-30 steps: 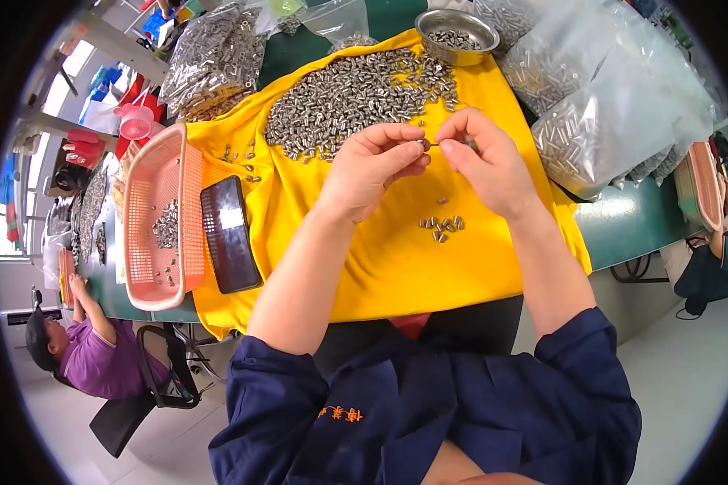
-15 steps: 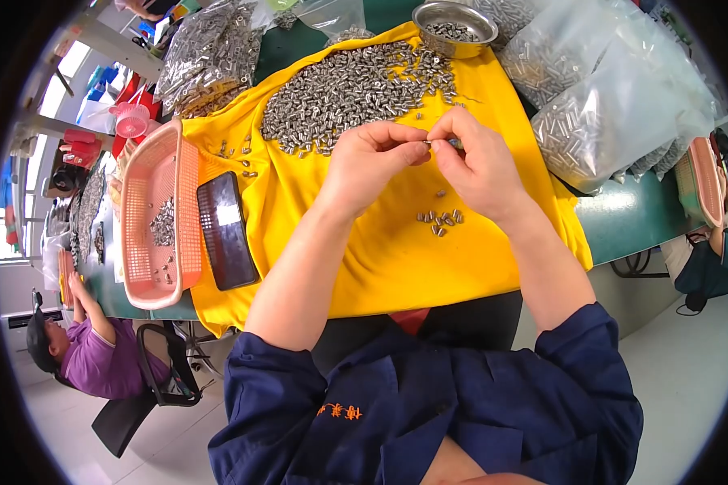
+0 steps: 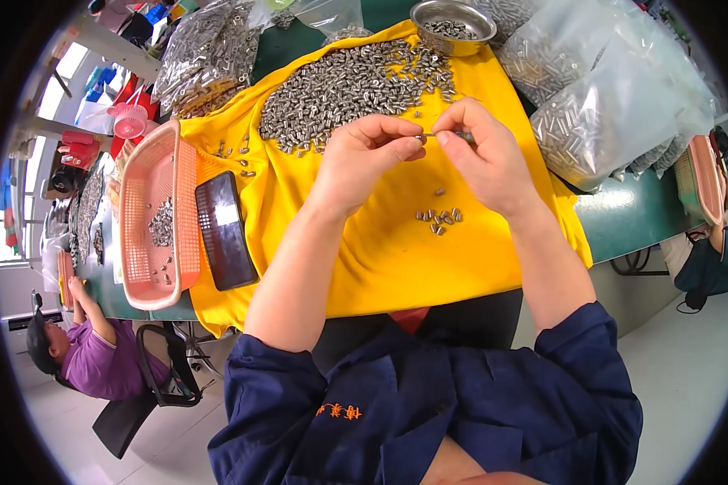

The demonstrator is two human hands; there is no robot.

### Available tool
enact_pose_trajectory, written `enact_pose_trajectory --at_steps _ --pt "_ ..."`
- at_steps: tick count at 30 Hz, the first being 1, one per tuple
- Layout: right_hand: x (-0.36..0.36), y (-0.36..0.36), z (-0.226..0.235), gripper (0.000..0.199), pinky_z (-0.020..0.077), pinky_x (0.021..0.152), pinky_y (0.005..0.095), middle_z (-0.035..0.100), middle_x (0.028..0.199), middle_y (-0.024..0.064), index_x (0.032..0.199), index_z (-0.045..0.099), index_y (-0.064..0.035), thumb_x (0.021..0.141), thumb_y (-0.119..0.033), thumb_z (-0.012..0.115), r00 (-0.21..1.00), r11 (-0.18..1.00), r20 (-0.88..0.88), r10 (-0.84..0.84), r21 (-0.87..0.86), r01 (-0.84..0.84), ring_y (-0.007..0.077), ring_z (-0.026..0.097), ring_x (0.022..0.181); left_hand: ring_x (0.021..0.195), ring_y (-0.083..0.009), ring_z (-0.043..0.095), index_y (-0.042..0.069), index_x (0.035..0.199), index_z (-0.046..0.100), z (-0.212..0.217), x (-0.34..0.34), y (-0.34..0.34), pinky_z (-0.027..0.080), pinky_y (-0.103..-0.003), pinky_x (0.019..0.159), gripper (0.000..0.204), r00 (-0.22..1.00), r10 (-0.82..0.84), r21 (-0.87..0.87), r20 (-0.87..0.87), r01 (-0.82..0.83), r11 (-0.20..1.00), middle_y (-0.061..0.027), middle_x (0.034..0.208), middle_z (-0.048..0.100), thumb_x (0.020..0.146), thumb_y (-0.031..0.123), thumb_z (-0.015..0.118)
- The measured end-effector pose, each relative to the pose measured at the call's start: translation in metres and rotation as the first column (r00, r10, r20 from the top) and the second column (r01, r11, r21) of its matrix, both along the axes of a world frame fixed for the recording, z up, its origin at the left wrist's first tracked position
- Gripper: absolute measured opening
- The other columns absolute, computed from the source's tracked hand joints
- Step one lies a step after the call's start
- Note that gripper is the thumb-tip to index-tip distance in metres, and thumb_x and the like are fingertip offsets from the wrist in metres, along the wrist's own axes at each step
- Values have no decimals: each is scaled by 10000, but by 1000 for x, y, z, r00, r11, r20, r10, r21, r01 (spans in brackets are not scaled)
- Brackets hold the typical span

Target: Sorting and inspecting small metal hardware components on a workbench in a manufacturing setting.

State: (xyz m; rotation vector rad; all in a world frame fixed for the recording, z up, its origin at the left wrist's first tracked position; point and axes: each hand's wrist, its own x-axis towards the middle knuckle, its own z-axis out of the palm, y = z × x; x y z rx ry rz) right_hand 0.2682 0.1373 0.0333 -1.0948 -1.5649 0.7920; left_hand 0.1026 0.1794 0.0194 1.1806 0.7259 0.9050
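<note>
Left hand (image 3: pixel 364 158) and right hand (image 3: pixel 481 158) meet fingertip to fingertip above the yellow cloth (image 3: pixel 380 242), both pinched shut on one thin metal pin (image 3: pixel 443 135) that bridges the gap between them; left thumb and forefinger grip its left end, right fingers its right end, other fingers curled in. Compared with a second ago the hands sit in nearly the same spot over the cloth, fingertips drawn a bit closer, pin still held level. Just below the hands, a small cluster of loose metal pieces (image 3: pixel 439 218) lies on the cloth, unchanged in count as far as can be told. Beyond the hands, a big pile of metal pieces (image 3: pixel 348 85) covers the far part of the cloth, with a steel bowl (image 3: pixel 453 20) of the same parts at its far edge. Right of that, clear plastic bags (image 3: pixel 598 105) full of parts. On the left, a dark phone (image 3: pixel 225 230) lies on the cloth edge beside a pink plastic basket (image 3: pixel 158 218) holding a few pieces. Green tabletop (image 3: pixel 623 218) shows at right. Another person in a purple shirt (image 3: pixel 89 356) sits at lower left.
</note>
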Motion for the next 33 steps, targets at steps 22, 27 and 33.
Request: enact_pose_trajectory --at_steps 22,27,33 --pt "-4 3 -2 45 378 520 262 511 666 62 831 478 -24 789 -38 484 999 998 31 -33 47 31 133 465 570 714 -151 593 -10 889 559 1 2 2 486 -249 691 131 992 58 45 -110 -54 998 -70 805 600 771 32 597" --pt "10 4 5 43 371 508 260 499 635 59 825 489 -33 784 -44 492 986 980 -60 -158 115 164 127 453 540 671 -100 542 -10 841 573 33 -25 46 448 -217 643 89 889 354 355 -291 -243 903 -49 753 599 791 60 551" --pt "-3 -5 4 57 390 527 226 507 678 59 829 508 -24 777 -4 498 996 986 34 -80 151 74 115 481 567 769 -203 604 101 919 623 93 -19 156 456 -291 703 212 469 731 841 -497 50 539 -83 827 634 767 233 557"
